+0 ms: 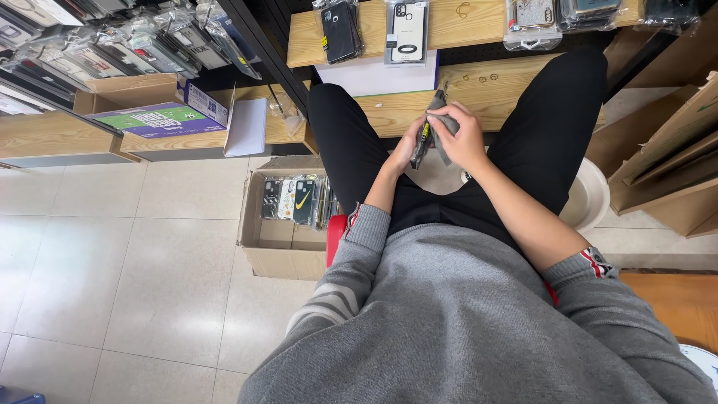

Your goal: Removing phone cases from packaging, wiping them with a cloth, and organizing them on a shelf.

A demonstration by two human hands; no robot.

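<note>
While both grip a packaged phone case, left hand, right hand, between knees, shelf edge just beyond.

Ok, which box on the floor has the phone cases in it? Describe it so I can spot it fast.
Start at the tiled floor left of the seated person's left knee. An open brown cardboard box sits there, just below the low wooden shelf. Unlike the closed printed purple and green box on that shelf, it holds a row of bagged phone cases standing on edge.

- A packaged phone case is held between the left hand and right hand.
- More cases are stood in a cardboard box on the floor.
</note>
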